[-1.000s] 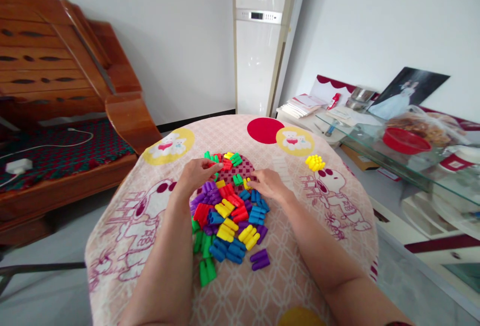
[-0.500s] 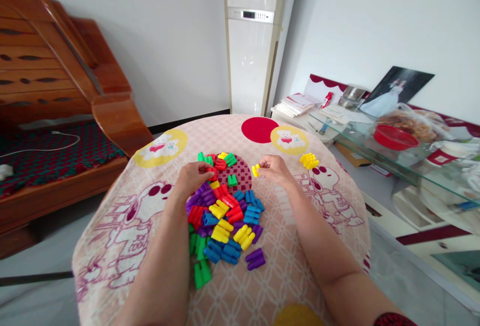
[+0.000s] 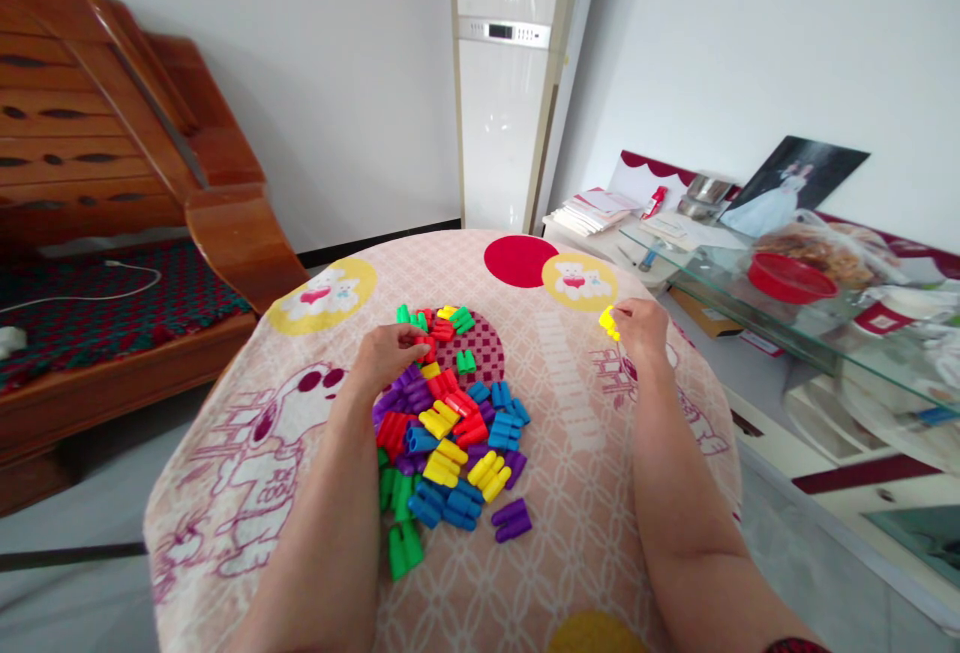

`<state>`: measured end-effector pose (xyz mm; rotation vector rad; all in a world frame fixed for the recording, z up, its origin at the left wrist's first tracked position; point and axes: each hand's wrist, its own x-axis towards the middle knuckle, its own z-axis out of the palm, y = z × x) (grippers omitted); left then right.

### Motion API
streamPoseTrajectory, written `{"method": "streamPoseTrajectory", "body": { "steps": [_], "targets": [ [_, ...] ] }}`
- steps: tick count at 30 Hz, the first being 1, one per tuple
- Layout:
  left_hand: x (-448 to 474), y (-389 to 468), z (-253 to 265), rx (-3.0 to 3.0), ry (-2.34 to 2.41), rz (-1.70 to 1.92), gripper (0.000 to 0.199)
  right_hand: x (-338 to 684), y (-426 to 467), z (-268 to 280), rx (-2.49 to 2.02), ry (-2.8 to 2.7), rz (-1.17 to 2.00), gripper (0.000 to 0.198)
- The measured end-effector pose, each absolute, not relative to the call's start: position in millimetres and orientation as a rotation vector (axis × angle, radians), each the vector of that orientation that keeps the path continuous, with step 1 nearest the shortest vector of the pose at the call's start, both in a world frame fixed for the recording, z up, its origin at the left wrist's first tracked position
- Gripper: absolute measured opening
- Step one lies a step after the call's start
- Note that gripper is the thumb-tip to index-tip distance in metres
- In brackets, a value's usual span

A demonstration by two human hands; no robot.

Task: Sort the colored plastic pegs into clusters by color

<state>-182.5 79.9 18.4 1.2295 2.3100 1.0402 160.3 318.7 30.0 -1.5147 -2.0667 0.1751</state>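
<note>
A mixed pile of plastic building blocks (image 3: 454,403), shaped like paired pegs in red, yellow, blue, green and purple, covers the left-centre of the round table. My left hand (image 3: 388,358) reaches to the pile's far left side, with its fingers closed at a red building block (image 3: 426,349); part of the grip is hidden. On the right side of the table, my right hand (image 3: 641,328) pinches a yellow building block among a small yellow group (image 3: 610,321). My right fingers partly cover that group, so the single pieces are hard to separate.
A patterned cloth (image 3: 570,503) covers the table. To the right stands a glass-topped cabinet (image 3: 697,268) bearing a red bowl (image 3: 791,276), papers and a photo. A wooden bench (image 3: 225,223) is at left, and a tall white air conditioner (image 3: 501,123) stands behind.
My right hand has moved right, from beside the pile to the yellow group, carrying a yellow building block. My left hand has hardly moved.
</note>
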Motion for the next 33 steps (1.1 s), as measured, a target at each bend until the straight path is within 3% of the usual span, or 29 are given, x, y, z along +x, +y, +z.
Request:
{"method": "streamPoseTrajectory", "body": {
  "steps": [4,14,27,33],
  "targets": [
    [-181.8,79.1,19.9,1.24,2.304,1.048,0.028,159.8,312.6,32.2,-1.649,-2.127,0.003,0.028],
    [-184.4,78.1,19.5,1.228,2.305,1.074,0.028,144.3,301.1,29.4,-1.7,-2.15,-0.052,0.029],
    [-210.7,60.9,-6.0,0.997,2.161,1.321,0.036,6.5,217.6,27.4,-0.764,-2.628,0.308,0.031],
    [-213.0,60.4,-14.3,0.903,2.052,1.399,0.037,-66.0,227.7,23.8,-0.926,-2.731,0.357,0.031]
  ]
}}
